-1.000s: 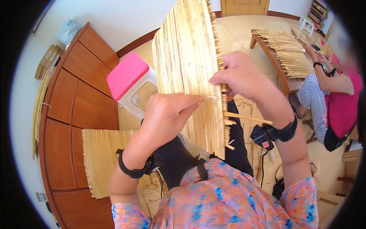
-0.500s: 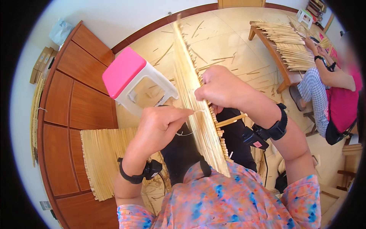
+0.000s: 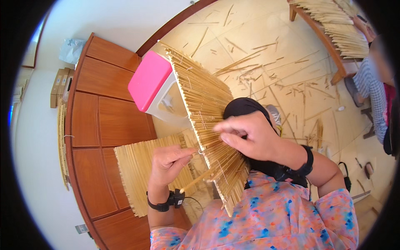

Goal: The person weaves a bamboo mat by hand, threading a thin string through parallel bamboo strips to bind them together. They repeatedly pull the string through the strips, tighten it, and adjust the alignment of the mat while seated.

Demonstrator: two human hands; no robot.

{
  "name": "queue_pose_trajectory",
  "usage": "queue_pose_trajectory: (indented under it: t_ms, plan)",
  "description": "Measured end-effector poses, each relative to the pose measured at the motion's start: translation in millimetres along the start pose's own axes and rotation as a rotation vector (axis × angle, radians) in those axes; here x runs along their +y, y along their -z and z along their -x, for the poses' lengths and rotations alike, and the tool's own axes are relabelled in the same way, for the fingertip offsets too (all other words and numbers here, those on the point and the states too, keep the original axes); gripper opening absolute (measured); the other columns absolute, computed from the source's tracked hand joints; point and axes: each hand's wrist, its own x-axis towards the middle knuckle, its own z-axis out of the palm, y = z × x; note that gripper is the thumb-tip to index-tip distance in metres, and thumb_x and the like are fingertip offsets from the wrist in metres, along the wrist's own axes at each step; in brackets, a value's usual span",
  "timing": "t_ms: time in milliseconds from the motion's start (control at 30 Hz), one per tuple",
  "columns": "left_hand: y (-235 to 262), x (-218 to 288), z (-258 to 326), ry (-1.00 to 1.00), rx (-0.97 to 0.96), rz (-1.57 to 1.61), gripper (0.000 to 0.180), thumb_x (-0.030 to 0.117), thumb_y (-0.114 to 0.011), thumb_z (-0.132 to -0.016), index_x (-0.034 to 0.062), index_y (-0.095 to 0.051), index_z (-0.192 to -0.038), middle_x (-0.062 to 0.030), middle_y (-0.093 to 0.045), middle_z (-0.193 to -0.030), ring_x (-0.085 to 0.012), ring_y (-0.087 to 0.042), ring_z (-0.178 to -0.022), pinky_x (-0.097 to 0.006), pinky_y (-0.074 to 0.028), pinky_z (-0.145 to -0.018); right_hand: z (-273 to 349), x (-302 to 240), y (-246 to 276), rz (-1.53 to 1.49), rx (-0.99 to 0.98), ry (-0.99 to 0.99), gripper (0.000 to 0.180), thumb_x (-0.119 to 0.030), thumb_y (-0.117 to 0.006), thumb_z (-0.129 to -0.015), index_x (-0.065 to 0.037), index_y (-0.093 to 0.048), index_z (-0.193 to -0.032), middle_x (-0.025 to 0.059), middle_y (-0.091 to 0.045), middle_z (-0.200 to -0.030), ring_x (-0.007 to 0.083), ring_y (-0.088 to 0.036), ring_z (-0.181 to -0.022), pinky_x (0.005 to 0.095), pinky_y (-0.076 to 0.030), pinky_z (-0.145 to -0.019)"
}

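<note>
A mat of straw-coloured stalks (image 3: 196,93), tied with thin thread, stands tilted on edge in front of me, its lower end near my lap. My left hand (image 3: 166,164) is beside its left edge, thumb and forefinger pinched on a thin white thread (image 3: 200,151) at that edge. My right hand (image 3: 252,135) hovers at or just over the mat's right face, slightly blurred, thumb and fingers apart; no held object shows. Whether its fingertips touch the stalks I cannot tell. A loose stalk (image 3: 192,184) juts out to the left near the mat's lower end.
A stool with a pink top (image 3: 150,81) stands behind the mat. Another stalk mat (image 3: 137,166) leans by the wooden cabinet (image 3: 121,118) on the left. Broken stalks (image 3: 250,75) litter the tiled floor. At far right, a person (image 3: 375,96) sits by a bench (image 3: 318,39) with stalks.
The mat has turned so its right face now shows. My right hand has moved off its edge, fingers opening. My left hand stays pinched beside the left edge, and my view has shifted.
</note>
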Motion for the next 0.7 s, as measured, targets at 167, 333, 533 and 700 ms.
queue_pose_trajectory:
  t_ms: [167, 333, 533, 700]
  plan:
    - [4.3, -6.8, 4.5, 0.052, -0.052, 0.058, 0.024, -0.007, -0.070, -0.079, 0.0025, -0.075, -0.101, -0.0065, -0.054, -0.059, -0.0173, -0.054, -0.050, -0.029, -0.039, -0.047, 23.8, 34.8, -30.3, -0.078, 0.056, 0.316, 0.040, 0.004, -0.067, -0.082, -0.006, -0.070, -0.120, 0.0149, -0.068, -0.106, 0.0263, -0.067, -0.090, 0.0315, -0.055, -0.079]
    - [7.1, -8.0, 6.0, 0.071, -0.142, 0.149, 0.026, -0.008, -0.067, -0.082, -0.0004, -0.073, -0.106, -0.0125, -0.066, -0.070, -0.0220, -0.065, -0.057, -0.030, -0.046, -0.051, 29.9, 42.3, -42.7, -0.097, -0.003, 0.378, 0.066, 0.011, -0.064, -0.076, -0.013, -0.061, -0.137, 0.0162, -0.055, -0.120, 0.0307, -0.059, -0.103, 0.0367, -0.050, -0.090]
    - [14.0, -9.1, 6.2, 0.064, -0.210, 0.162, 0.033, -0.006, -0.068, -0.082, 0.0014, -0.071, -0.113, -0.0140, -0.074, -0.084, -0.0249, -0.071, -0.065, -0.029, -0.052, -0.057, 29.1, 45.1, -45.8, -0.088, -0.045, 0.360, 0.071, 0.014, -0.061, -0.073, -0.011, -0.057, -0.139, 0.0170, -0.053, -0.123, 0.0333, -0.056, -0.109, 0.0394, -0.048, -0.094]
    - [16.8, 2.8, -4.6, 0.064, -0.244, 0.152, 0.037, -0.005, -0.068, -0.084, 0.0053, -0.070, -0.120, -0.0128, -0.071, -0.080, -0.0259, -0.068, -0.064, -0.032, -0.052, -0.058, 30.3, 36.8, -35.6, 0.027, -0.116, 0.349, 0.074, 0.018, -0.060, -0.071, -0.008, -0.056, -0.139, 0.0189, -0.051, -0.126, 0.0349, -0.056, -0.112, 0.0398, -0.050, -0.095]
